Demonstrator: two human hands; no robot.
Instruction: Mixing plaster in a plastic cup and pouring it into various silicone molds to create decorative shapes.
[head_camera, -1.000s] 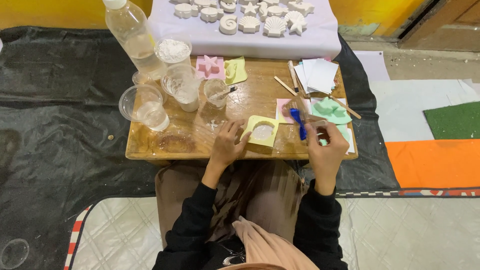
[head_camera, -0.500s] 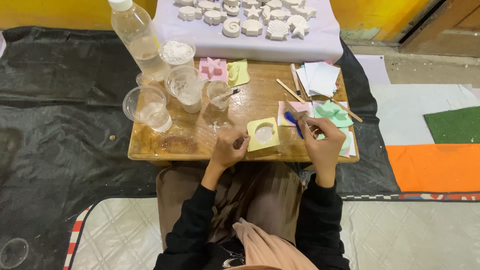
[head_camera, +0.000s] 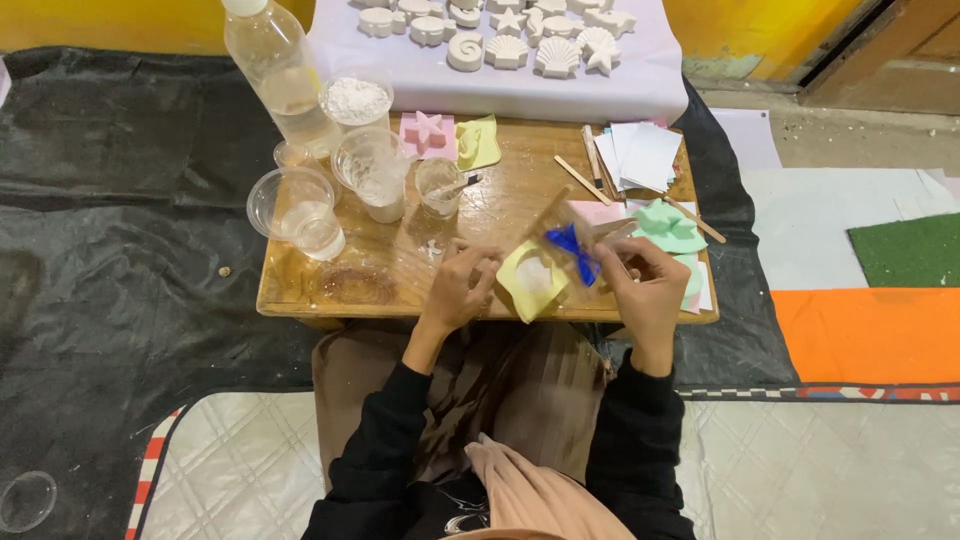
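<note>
Wooden table (head_camera: 500, 215) front edge: left hand (head_camera: 458, 290) pinches yellow mold (head_camera: 530, 280); right hand (head_camera: 645, 285) grips blue tool (head_camera: 572, 250).

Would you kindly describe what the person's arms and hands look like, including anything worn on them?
Both arms wear long black sleeves reaching to the wrists. The left hand and right hand are bare, with no gloves; rings or a watch cannot be made out.

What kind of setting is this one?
Probably a home craft spot for plaster casting on the floor: a low wooden table, white shell and star casts drying on a cloth, a cup of white powder.
</note>
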